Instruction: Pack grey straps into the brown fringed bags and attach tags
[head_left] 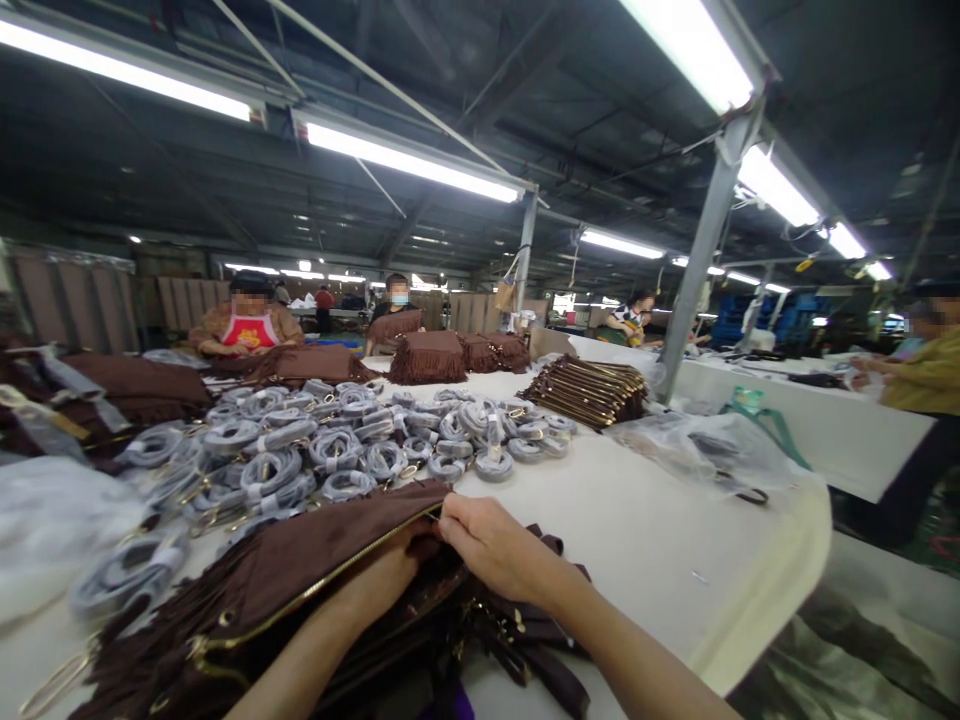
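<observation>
A brown suede bag (300,565) with fringe and a gold zipper lies on top of a pile of such bags in front of me. My right hand (495,545) is closed in a pinch at the end of the zipper near the bag's top edge. My left hand (390,570) is pushed into the bag's opening, and its fingers are hidden inside. Just beyond the bag lie several coiled grey straps (360,445) wrapped in clear film.
The white table (645,530) holds more brown fringed bags (427,355), a stack of gold-trimmed brown pieces (589,390) and clear plastic bags (697,450). Other people work at the far side and at a table on the right. A grey post (701,250) stands right of centre.
</observation>
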